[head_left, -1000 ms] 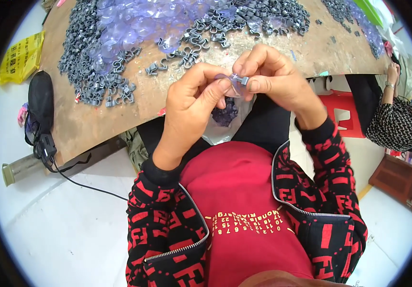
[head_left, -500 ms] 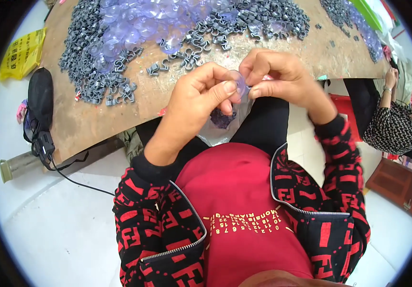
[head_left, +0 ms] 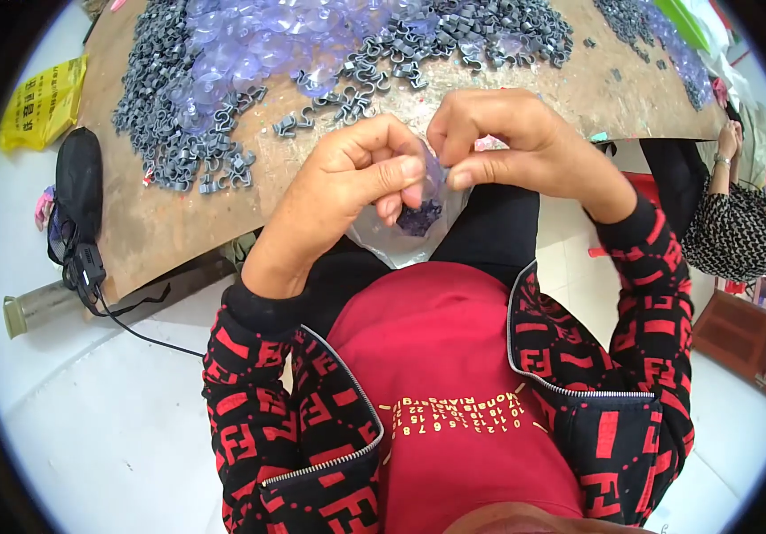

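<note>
My left hand (head_left: 343, 191) and my right hand (head_left: 512, 142) meet over my lap, fingertips pinched together on a small clear purple suction cup (head_left: 433, 174). Just below them a clear plastic bag (head_left: 401, 242) hangs at the table's edge with dark purple pieces (head_left: 420, 216) at its bottom. On the brown wooden table (head_left: 169, 231) beyond lie a heap of several grey plastic hooks (head_left: 169, 116) and a heap of clear purple suction cups (head_left: 267, 44).
A yellow bag (head_left: 40, 100) and a black item with a cable (head_left: 80, 191) lie on the white floor at left. A metal tube (head_left: 36, 307) sticks out under the table. Another person (head_left: 739, 222) in a patterned top sits at right.
Both hands have come down and toward me a little, still pinched on the small cup. The bag under them shows more.
</note>
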`<state>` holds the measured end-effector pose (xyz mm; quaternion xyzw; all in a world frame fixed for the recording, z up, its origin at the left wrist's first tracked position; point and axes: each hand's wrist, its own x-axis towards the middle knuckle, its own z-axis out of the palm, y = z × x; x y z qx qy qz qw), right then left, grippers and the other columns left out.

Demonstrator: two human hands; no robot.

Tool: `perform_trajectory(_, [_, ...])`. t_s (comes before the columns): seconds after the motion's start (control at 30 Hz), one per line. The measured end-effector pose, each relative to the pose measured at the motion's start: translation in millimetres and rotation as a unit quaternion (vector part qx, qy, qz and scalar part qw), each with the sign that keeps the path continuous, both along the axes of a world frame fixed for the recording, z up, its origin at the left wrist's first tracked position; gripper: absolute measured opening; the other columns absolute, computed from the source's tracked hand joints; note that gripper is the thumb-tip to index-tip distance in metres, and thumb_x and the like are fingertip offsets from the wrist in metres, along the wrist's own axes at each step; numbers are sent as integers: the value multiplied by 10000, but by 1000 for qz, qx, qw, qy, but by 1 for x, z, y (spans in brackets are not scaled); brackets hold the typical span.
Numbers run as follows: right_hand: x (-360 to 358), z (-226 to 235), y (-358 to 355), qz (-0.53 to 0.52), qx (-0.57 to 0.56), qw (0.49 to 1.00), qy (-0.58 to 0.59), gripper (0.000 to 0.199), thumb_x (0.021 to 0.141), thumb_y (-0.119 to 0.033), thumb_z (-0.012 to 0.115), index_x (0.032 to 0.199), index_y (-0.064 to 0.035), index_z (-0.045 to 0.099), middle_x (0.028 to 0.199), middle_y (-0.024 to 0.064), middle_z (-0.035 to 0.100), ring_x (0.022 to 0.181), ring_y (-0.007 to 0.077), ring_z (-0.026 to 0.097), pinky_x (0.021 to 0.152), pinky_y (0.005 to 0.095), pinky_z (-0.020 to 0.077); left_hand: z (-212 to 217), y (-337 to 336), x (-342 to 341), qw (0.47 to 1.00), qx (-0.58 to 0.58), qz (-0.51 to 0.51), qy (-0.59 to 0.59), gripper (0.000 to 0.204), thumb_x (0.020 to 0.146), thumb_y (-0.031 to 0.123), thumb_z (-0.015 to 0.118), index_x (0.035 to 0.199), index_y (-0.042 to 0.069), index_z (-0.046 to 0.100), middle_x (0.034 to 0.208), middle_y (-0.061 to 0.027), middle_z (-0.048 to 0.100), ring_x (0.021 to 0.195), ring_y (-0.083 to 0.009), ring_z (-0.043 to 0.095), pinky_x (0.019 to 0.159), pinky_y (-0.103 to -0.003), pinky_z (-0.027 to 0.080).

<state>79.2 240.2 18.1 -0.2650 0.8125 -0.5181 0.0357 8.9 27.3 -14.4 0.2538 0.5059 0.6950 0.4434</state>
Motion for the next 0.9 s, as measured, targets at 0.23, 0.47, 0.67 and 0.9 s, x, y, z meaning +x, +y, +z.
perform_trajectory(0.23, [-2, -1, 2, 25, 33, 998, 45, 188, 745, -139, 736, 759, -49, 571, 841, 81, 596, 811, 218, 593, 684, 313, 454, -5, 0, 9, 997, 30, -34, -63, 132, 891, 147, 601, 917, 20, 574, 762, -52, 618, 589, -63, 535, 556, -199, 458])
perform_trajectory(0.47, [-1, -19, 2, 16, -25, 999, 12, 211, 753, -179, 739, 737, -53, 570, 832, 70, 590, 800, 199, 580, 693, 305, 448, -6, 1, 6, 999, 2, -45, -23, 120, 906, 129, 584, 939, 21, 543, 730, -52, 591, 561, -67, 505, 512, -205, 439])
perform_trajectory(0.67, [-5, -42, 5, -48, -10, 998, 31, 175, 780, -166, 708, 804, -47, 581, 878, 77, 593, 876, 209, 577, 769, 308, 444, -20, 6, 7, 997, -11, 48, -57, 131, 877, 148, 611, 938, 35, 586, 748, -48, 614, 601, -65, 553, 542, -224, 465])
perform_trajectory(0.9, [4, -87, -14, -276, -204, 935, -86, 133, 900, -62, 578, 1023, -23, 610, 1005, 8, 596, 946, 86, 551, 824, 228, 436, -26, 15, -13, 701, -99, 187, 681, 134, 730, 35, 597, 841, 104, 624, 792, -43, 580, 710, -263, 563, 613, -346, 472])
